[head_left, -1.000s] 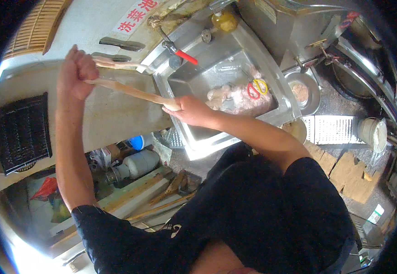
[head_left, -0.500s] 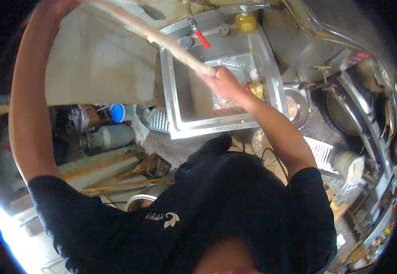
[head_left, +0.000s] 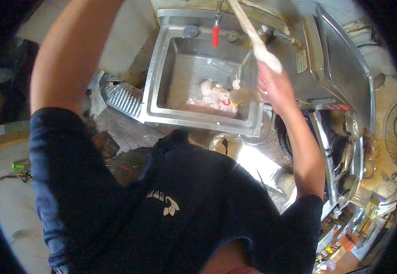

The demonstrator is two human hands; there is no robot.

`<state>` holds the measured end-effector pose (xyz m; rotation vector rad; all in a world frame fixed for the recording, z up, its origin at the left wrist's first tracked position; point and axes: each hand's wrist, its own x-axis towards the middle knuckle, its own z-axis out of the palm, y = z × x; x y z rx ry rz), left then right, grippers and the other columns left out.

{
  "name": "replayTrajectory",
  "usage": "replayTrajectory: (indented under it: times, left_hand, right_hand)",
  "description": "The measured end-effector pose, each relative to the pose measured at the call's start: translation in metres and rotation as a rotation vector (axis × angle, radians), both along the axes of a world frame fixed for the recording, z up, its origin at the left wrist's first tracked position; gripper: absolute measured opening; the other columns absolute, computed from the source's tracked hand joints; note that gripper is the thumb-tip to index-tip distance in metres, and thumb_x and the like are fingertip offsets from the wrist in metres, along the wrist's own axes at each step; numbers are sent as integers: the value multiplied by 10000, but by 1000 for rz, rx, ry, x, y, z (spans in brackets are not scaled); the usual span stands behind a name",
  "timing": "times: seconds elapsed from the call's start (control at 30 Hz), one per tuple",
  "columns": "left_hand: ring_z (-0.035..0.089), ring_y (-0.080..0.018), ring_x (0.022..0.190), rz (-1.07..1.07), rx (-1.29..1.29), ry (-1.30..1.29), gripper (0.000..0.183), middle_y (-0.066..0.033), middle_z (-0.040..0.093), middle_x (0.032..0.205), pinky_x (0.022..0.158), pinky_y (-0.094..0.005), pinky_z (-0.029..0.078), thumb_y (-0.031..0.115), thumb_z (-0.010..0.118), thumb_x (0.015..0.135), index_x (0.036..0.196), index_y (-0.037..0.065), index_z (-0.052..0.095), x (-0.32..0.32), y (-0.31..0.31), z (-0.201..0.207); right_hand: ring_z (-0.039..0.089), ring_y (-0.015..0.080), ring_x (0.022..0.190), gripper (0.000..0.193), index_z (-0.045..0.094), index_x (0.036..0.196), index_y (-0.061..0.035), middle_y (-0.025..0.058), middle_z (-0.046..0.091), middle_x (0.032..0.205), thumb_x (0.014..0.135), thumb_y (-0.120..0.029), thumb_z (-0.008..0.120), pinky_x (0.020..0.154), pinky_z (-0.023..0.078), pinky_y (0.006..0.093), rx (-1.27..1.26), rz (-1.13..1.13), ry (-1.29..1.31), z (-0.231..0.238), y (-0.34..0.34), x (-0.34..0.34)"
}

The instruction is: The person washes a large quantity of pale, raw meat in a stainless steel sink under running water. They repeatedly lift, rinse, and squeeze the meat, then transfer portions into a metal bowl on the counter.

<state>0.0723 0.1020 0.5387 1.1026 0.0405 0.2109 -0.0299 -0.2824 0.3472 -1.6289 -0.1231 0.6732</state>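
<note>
My right hand (head_left: pixel 275 86) is closed around a long, pale, rope-like strand (head_left: pixel 249 33) above the right side of a steel sink (head_left: pixel 155 82). The strand looks twisted, and I cannot make out its material. From the hand it runs up and slightly left, out of the picture at the top. A blurred brownish piece (head_left: pixel 245 95) shows left of my fist; whether it belongs to the strand I cannot tell. My left forearm (head_left: pixel 73 59) reaches up past the top edge, so my left hand is out of sight. In the basin lie pinkish-white lumps (head_left: pixel 212 102) and clear plastic (head_left: pixel 219 67).
A tap with a red lever (head_left: pixel 216 36) stands at the sink's back edge, beside a round grey lid (head_left: pixel 190 31). A perforated metal rack (head_left: pixel 124 100) leans left of the sink. At the right, a steel cabinet door (head_left: pixel 347 59) juts out above shelves of pans.
My view has turned. The strand, earlier stretched diagonally from the upper left to my right hand, now rises steeply from it. My right hand has moved right; my left has left the view.
</note>
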Motion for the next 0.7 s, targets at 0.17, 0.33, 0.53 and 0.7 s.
replayTrajectory:
  times: [0.17, 0.33, 0.53, 0.7]
  left_hand:
    - [527, -305, 546, -181, -126, 121, 358, -140, 461, 552, 579, -466, 488, 92, 434, 870, 514, 119, 422, 23, 1, -147]
    - [635, -365, 893, -130, -540, 578, 132, -223, 600, 983, 838, -509, 564, 53, 486, 976, 943, -62, 541, 2, -67, -343]
    - [680, -331, 1043, -96, -477, 944, 367, -216, 629, 1168, 931, -498, 575, 277, 548, 1037, 1290, 12, 519, -110, -181, -492]
    - [644, -352, 1148, -412, -752, 1084, 457, -165, 538, 1386, 997, -588, 512, 212, 602, 984, 1402, 70, 485, -151, -257, -546]
  right_hand:
    - [268, 50, 431, 443, 395, 705, -178, -75, 316, 551, 1048, -390, 577, 395, 174, 252, -115, -20, 90, 36, -3, 2]
    - [255, 69, 416, 510, 363, 672, -185, -73, 283, 525, 1042, -466, 574, 393, 164, 263, -147, -68, 133, 56, 11, 12]
    - [235, 81, 412, 469, 374, 675, -205, -70, 265, 527, 1057, -396, 569, 389, 175, 278, -143, -213, 183, 62, 31, 18]
    - [236, 82, 409, 483, 358, 658, -212, -77, 281, 544, 1039, -373, 609, 379, 191, 280, -116, -307, 211, 67, 57, 22]
